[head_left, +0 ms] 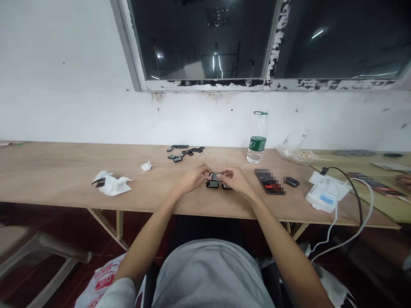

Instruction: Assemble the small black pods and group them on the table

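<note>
Near the middle of the wooden table, my left hand and my right hand pinch a small dark rectangular piece with a grey face from its two sides. Just below it on the tabletop lies a similar black-framed piece. Another one is partly covered by my right hand. Farther back, toward the wall, several more of these dark pieces lie in a loose group, with small white bits beside them. The fingertips hide the edges of the held piece.
A water bottle stands behind my right hand. To the right are a phone, a small black object and a white box with cables. Crumpled tissue and a smaller wad lie on the left.
</note>
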The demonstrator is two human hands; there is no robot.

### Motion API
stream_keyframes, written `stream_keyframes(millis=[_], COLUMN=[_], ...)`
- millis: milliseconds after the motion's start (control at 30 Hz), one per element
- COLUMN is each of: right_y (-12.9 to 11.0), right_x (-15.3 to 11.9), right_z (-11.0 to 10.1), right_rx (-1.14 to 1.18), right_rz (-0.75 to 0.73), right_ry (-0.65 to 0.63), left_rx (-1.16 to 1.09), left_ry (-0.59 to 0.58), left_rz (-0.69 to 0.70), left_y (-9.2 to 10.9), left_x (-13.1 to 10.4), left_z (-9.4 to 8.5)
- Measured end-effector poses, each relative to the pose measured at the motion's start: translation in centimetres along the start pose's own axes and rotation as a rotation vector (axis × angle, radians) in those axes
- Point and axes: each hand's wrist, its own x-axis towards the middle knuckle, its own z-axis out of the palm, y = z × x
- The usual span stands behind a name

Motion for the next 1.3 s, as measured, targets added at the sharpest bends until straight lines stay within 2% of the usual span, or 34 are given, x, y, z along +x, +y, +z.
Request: stream_keyframes(millis=[167, 267, 367, 467, 533, 667, 800, 867, 1000, 1067, 1200, 1300], right_y=[0.1, 0.3, 0.5, 0.8, 1.0, 1.5, 1.9, 2.1, 2.4, 2.4, 2.8, 3.4], right_x=[0.0, 0.1, 0.1, 0.1, 0.1, 0.2, 0.3, 0.2, 0.1, 0.1, 0.4, 0.6], right_z=[0.1, 0.1, -0.1, 0.0, 0.1, 1.0, 2.0, 2.3, 2.6, 2.6, 2.6, 2.7], right_rx=[0.036, 0.034, 0.028, 0.007, -0.024, -0.167, -0.295, -0.329, -0.380, -0.427, -0.535, -0.644], right_rz=[0.003, -0.011, -0.027, -0.037, -0.047, -0.079, -0.067, -0.034, -0.034, -0.068, -0.167, -0.172], right_ry=[0.002, -0.021, -0.036, -0.054, -0.079, -0.078, -0.125, -0.174, -0.241, -0.221, -0.082, -0.031], left_rx=[-0.018, -0.124, -0.332, -0.495, -0.509, -0.430, -0.263, -0.171, -0.076, -0.018, 0.086, 0.125], left_ry=[0.054, 0.098, 0.123, 0.108, 0.060, -0.023, 0.173, 0.204, 0.059, 0.026, 0.051, 0.061], left_rz=[0.006, -0.091, -0.215, -0.302, -0.313, -0.279, -0.225, -0.227, -0.274, -0.299, -0.313, -0.352], left_y=[-0.5, -0.6, -0.9, -1.4, -1.7, -2.4, -3.5, -4.2, -5.5, -6.1, -6.9, -7.7], left_x=[0.3, 0.4, 0.5, 0.5, 0.5, 0.5, 0.6, 0.5, 0.4, 0.4, 0.5, 0.4], left_z=[0.3, 0.7, 1.5, 2.1, 2.1, 1.3, 0.3, 0.1, 1.0, 1.8, 2.7, 3.0])
